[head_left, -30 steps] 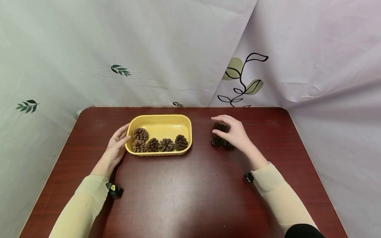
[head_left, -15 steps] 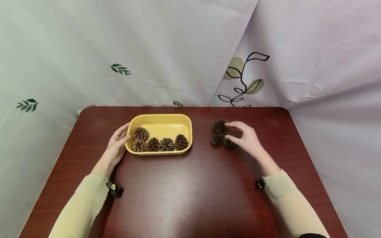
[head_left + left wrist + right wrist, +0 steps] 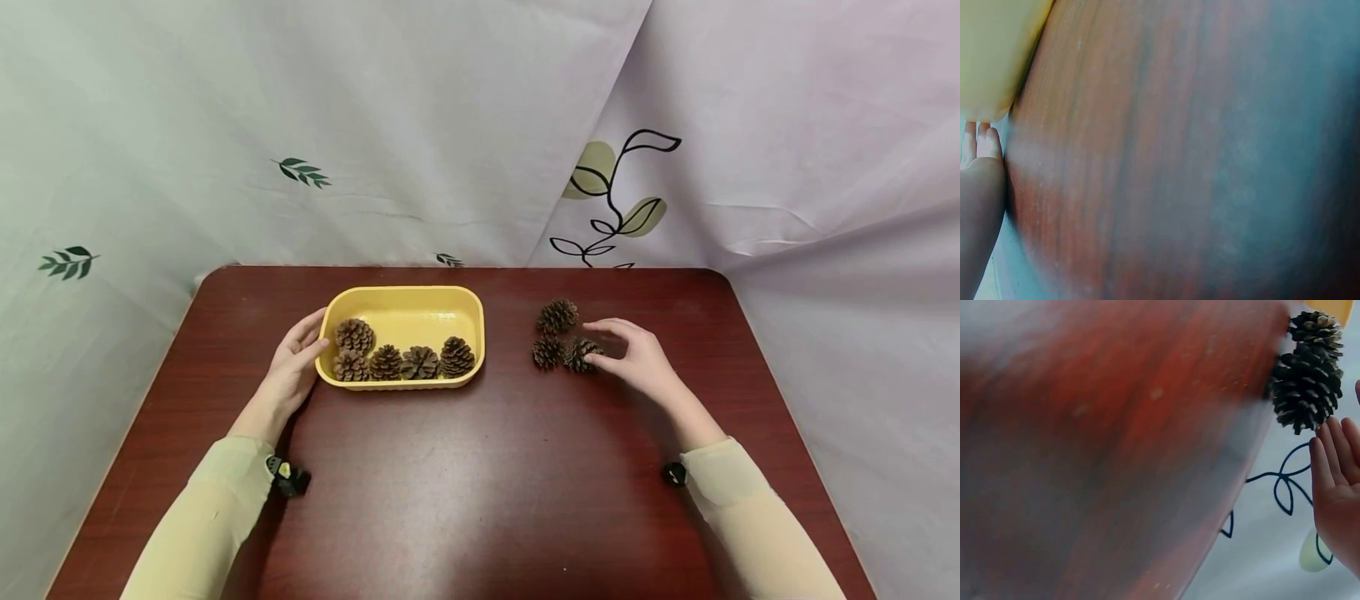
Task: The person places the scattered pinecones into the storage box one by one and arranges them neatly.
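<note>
A yellow plastic container with rounded corners holds several brown pine cones along its left and near sides, among them one pine cone in the near right corner. My left hand grips the container's left end, thumb on the rim and fingers along the outer wall. To the right, three pine cones lie close together: a far one, a near left one and a near right one. My right hand is just right of the last, thumb and fingers spread apart and its thumb tip overlapping the cone's edge.
Everything stands on a dark red wood-grain table with rounded far corners. A pale curtain with leaf prints hangs behind the table's far edge. A small black device is strapped at the left wrist.
My right hand has moved right and slightly nearer from over the three loose pine cones, uncovering them. The left hand and the container have stayed in place.
</note>
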A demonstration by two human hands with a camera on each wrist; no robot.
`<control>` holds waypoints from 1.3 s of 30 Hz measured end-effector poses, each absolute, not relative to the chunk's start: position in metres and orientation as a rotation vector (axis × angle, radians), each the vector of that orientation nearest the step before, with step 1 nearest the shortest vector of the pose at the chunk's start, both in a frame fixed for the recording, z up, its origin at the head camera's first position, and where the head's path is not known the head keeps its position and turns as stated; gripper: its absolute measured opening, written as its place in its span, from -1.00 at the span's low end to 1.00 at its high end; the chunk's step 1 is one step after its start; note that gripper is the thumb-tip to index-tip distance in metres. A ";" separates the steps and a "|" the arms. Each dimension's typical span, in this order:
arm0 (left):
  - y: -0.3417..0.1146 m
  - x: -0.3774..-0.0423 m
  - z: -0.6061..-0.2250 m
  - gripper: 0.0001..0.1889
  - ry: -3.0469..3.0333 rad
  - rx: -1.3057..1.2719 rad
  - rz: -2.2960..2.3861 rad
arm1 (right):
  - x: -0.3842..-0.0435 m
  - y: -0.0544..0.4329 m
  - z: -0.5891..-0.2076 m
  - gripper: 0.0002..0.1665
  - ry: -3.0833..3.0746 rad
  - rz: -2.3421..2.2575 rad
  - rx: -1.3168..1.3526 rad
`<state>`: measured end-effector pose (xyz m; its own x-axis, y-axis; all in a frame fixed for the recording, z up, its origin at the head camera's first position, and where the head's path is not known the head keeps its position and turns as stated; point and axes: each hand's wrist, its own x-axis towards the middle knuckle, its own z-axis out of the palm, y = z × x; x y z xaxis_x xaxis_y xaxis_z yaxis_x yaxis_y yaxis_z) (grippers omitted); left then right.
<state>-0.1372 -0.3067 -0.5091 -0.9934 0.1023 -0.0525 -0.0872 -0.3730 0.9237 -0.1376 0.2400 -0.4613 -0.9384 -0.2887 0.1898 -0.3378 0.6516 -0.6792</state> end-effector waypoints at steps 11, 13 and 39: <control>-0.307 -0.138 -0.510 -0.51 1.696 0.044 2.509 | -0.139 0.249 -0.472 -0.41 -2.866 1.174 0.521; -0.307 -0.138 -0.509 -0.52 1.693 0.047 2.512 | -0.139 0.250 -0.473 -0.40 -2.874 1.162 0.517; -0.307 -0.138 -0.510 -0.52 1.698 0.025 2.504 | -0.141 0.257 -0.476 -0.33 -3.043 1.147 0.493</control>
<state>-0.1379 -0.3070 -0.5098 -0.9931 0.1052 -0.0514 -0.0866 -0.3652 0.9269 -0.1412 0.2568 -0.4765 -0.9445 -0.3269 -0.0319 -0.2245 0.7135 -0.6637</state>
